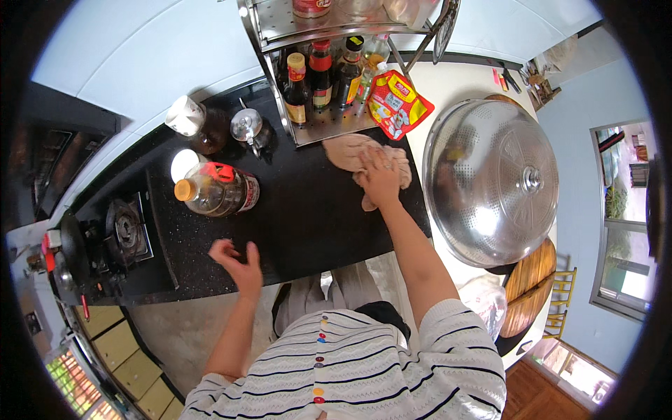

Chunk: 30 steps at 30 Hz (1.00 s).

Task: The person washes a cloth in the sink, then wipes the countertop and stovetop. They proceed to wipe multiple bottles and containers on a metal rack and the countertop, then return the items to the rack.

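My right hand presses down on a beige cloth, which lies bunched on the black countertop by the front edge of a metal rack. Above the counter's front edge hovers my left hand, empty, with the thumb and curled fingers apart. Closest to it is a large plastic bottle of dark liquid with an orange-yellow cap. A red sauce pouch leans out of the rack just above the cloth.
Sauce bottles fill the lower shelf of the metal rack. At the right sits a big domed steel lid, with a wooden board below it. A gas burner, white cup and small metal pot are leftward.
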{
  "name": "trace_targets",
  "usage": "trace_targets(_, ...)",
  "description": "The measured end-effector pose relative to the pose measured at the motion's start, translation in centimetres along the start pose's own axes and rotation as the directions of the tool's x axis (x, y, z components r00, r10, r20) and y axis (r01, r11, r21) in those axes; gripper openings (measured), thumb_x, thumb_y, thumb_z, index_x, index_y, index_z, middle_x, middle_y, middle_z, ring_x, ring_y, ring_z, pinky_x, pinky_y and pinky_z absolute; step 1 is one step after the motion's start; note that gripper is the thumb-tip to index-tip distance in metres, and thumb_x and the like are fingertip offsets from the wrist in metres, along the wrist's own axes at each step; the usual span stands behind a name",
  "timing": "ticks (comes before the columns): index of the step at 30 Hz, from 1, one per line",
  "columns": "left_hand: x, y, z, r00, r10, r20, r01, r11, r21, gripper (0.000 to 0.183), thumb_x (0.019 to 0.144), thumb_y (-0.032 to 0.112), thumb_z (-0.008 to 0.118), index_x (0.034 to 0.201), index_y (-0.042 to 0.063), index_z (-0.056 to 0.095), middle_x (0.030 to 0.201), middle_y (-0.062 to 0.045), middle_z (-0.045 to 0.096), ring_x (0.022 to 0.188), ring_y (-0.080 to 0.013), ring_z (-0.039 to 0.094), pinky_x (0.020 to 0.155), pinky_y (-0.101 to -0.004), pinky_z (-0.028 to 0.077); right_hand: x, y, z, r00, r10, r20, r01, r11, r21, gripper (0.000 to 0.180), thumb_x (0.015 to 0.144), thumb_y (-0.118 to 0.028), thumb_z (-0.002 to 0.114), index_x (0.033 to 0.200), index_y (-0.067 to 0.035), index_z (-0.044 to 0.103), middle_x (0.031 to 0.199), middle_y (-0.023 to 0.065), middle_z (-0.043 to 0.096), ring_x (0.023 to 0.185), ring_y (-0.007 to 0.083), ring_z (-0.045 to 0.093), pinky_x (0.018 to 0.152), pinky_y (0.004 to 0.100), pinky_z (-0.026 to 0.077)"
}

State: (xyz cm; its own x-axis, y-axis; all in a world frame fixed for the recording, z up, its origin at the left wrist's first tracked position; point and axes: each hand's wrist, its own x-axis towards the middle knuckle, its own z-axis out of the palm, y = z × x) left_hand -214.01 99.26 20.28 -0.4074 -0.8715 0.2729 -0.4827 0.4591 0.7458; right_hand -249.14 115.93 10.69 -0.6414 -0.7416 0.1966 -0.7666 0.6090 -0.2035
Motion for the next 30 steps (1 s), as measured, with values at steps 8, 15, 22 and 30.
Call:
trace_targets(8, 3.2, 15.9, 17.3, 0.929, 0.222, 0.297, -0.132, 0.946, -0.296, 0.081, 0.068, 0.024, 0.082, 0.134, 0.000, 0.042, 0.135, -0.019, 0.043, 0.124, -0.0362, 0.041, 0.103, -0.0435, 0.037, -6.6, -3.6, -0.4, 0.991, 0.132, 0.034, -0.126, 0.980, -0.153, 0.056, 0.085, -0.038, 0.061, 0.133, -0.011, 0.054, 0.142, 0.0101, 0.044, 0.136, 0.0300, 0.035, 0.105, 0.0580, 0.029)
trace_targets(15, 5.8, 25.5, 35.4, 0.993, -0.030, 0.117, 0.058, 0.969, -0.238, 0.118, 0.065, 0.033, 0.087, 0.151, 0.005, 0.011, 0.151, -0.022, 0.018, 0.140, -0.0428, 0.018, 0.113, -0.0510, 0.026, -13.0, 2.4, -4.8, 0.950, -0.215, 0.226, 0.193, 0.974, 0.115, 0.053, 0.075, -0.031, 0.071, 0.125, -0.019, 0.060, 0.134, 0.0080, 0.049, 0.127, 0.0287, 0.042, 0.099, 0.0562, 0.034)
trace_targets(22, 6.3, 18.2, 35.0, 0.919, -0.058, 0.390, 0.321, 0.683, -0.656, 0.035, 0.097, 0.013, 0.057, 0.127, -0.005, 0.053, 0.118, -0.012, 0.062, 0.111, -0.0210, 0.058, 0.095, -0.0328, 0.046, -14.0, 5.1, -5.0, 0.987, 0.057, 0.151, -0.061, 0.998, 0.023, 0.047, 0.071, -0.027, 0.073, 0.117, -0.020, 0.063, 0.107, 0.0055, 0.052, 0.107, 0.0256, 0.050, 0.089, 0.0512, 0.036)
trace_targets(30, 4.0, 8.4, 15.8, 0.546, -0.241, 0.803, 0.665, 0.707, -0.240, 0.032, 0.092, 0.017, 0.065, 0.117, -0.003, 0.061, 0.106, -0.007, 0.069, 0.092, -0.0144, 0.066, 0.084, -0.0304, 0.051, -14.8, 6.4, -7.4, 0.956, -0.261, 0.136, 0.208, 0.925, 0.318, 0.023, 0.069, -0.020, 0.071, 0.091, -0.013, 0.067, 0.097, 0.0090, 0.056, 0.094, 0.0296, 0.055, 0.085, 0.0488, 0.037)
